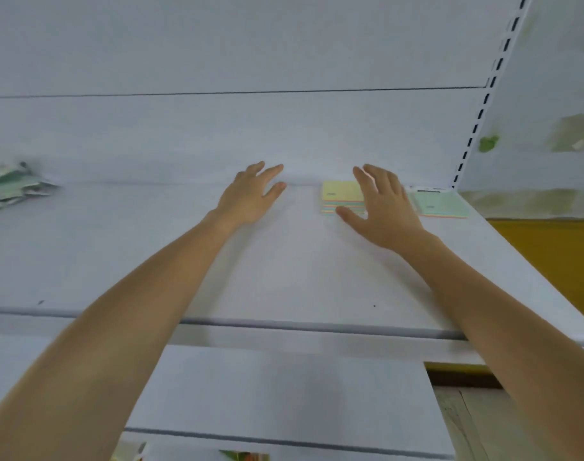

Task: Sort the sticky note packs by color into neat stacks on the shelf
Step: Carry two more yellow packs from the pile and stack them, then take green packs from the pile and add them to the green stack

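shelf (284, 261): white and broad; the sorting goes on at its back right corner
yellow stack (340, 193): sits far back on the shelf by the rear wall; yellow on top, with stripes of other colours along its front edge
green pack (443, 204): lies flat further right, near the shelf's end; apart from the yellow stack
right hand (383, 211): over the right side of the yellow stack; fingers (377, 181) spread wide and curled round nothing; thumb at the stack's front edge, contact too close to call
left hand (250, 194): low over bare shelf, left of the stack; fingers (270, 171) loose and open, holding nothing
blurred heap (11, 188): greenish, far left; contents unreadable
step: probably squaring up the yellow stack, or just letting it go
next move: likely a reach for another pack; it calls for matching the colour first, then setting it down flush, edges lined up
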